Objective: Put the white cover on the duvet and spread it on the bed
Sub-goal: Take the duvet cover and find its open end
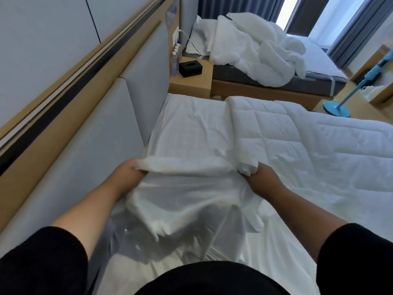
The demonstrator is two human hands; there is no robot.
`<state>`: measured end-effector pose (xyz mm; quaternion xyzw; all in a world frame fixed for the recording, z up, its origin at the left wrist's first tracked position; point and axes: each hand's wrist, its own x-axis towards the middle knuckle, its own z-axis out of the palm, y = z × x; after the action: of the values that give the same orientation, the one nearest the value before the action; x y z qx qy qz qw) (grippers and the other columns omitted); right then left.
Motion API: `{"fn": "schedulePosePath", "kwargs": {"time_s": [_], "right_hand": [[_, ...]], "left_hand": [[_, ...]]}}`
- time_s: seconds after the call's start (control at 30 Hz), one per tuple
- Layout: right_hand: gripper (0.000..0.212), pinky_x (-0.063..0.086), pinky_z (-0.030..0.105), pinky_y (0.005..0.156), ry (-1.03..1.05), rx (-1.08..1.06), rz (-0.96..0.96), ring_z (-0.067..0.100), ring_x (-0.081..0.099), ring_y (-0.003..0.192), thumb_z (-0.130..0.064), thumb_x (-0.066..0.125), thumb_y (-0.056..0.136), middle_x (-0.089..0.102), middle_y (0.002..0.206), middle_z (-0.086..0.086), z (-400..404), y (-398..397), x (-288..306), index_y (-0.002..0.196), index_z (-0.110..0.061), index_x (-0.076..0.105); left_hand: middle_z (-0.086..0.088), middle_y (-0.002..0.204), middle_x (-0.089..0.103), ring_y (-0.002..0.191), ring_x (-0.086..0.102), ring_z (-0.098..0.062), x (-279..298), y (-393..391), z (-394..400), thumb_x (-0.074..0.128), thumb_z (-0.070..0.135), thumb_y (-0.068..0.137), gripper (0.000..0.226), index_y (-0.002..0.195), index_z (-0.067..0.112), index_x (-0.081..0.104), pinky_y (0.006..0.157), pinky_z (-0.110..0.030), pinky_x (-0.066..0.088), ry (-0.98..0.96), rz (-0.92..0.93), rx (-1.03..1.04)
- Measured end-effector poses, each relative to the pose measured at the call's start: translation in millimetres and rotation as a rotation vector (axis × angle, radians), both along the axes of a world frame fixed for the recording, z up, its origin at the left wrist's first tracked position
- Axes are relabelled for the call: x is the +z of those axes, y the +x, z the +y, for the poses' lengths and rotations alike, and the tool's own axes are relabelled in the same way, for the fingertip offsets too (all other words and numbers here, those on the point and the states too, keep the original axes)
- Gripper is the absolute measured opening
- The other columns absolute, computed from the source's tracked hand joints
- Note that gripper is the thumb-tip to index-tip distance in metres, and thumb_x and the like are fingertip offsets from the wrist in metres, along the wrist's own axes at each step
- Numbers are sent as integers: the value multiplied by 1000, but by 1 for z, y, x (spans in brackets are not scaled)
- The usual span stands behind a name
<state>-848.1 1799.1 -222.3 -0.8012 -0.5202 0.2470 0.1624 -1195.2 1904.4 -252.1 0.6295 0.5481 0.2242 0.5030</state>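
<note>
A white quilted duvet (297, 135) lies flat across the near bed (350, 220), reaching to the right. The thin white cover (187, 137) is spread over the head end of the bed, beside the duvet's edge, and hangs in folds toward me. My left hand (127, 173) grips a bunched edge of the cover close to the headboard. My right hand (259, 175) grips another bunch of the same cover, about a forearm's length to the right. Both hands hold the fabric raised a little above the mattress.
A grey padded headboard (85, 145) runs along the left. A wooden nightstand (191, 81) with a black tissue box (190, 69) and bottles stands beyond the bed. A second bed (276, 81) with rumpled white bedding lies behind. A blue stand (338, 107) is on the floor at right.
</note>
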Motion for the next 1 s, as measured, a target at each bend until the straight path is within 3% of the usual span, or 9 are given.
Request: {"fn": "schedulePosePath", "kwargs": {"time_s": [0.1,0.2,0.27,0.37,0.5,0.7,0.77,0.9,1.0], "right_hand": [[15,51,40,93,231,-86,307,26,63,110,-35,69,93,67,112,-1,16,6,25,107,-31,65],[43,54,39,92,435,35,572,16,64,109,-47,83,75,68,116,-10,26,7,59,113,-46,61],[64,53,39,94,285,191,401,13,62,111,-48,87,67,65,121,-13,33,9,63,124,-41,59],[61,51,39,95,-270,423,-369,19,60,110,-45,81,76,63,124,-6,37,9,31,129,-25,58],[31,51,35,87,-164,197,-511,27,63,107,-36,50,97,65,121,5,51,14,16,119,-19,64],[52,50,38,100,260,-4,687,11,60,118,-55,63,90,62,132,-10,56,7,60,137,-34,55],[45,50,27,91,118,88,610,6,62,105,-52,71,87,66,120,-12,46,3,58,126,-33,59],[61,46,26,84,-545,566,-273,19,63,95,-51,84,74,69,109,1,34,9,25,119,-12,67],[40,50,35,90,-809,720,-617,26,63,94,-30,74,86,68,111,13,27,1,5,117,-6,67]], "left_hand": [[32,90,69,97,64,0,77,8,10,78,60,56,32,87,52,73,91,-31,47,128,46,-81],[17,95,60,94,55,-13,149,12,20,91,47,61,60,106,43,52,84,-31,42,282,486,-182],[11,96,59,86,54,-15,162,17,29,89,48,65,58,108,41,51,78,-31,44,335,832,-293],[-1,106,69,84,60,-19,130,34,37,68,43,88,28,110,26,66,76,-31,46,295,1090,-443],[-14,122,67,112,61,-34,102,37,41,54,35,100,32,119,14,68,84,-34,42,298,633,-99],[5,102,72,95,68,-13,135,25,53,70,36,90,10,100,36,68,84,-32,54,148,-337,220],[10,96,68,84,61,-2,134,31,49,66,39,94,5,94,36,62,73,-18,47,210,-151,76],[4,118,68,100,62,-15,81,45,36,67,93,47,100,116,20,66,95,-31,47,-59,677,-630],[-7,110,66,93,57,-25,18,66,-6,76,64,73,73,118,7,67,91,-33,48,-231,1259,-1066]]}}
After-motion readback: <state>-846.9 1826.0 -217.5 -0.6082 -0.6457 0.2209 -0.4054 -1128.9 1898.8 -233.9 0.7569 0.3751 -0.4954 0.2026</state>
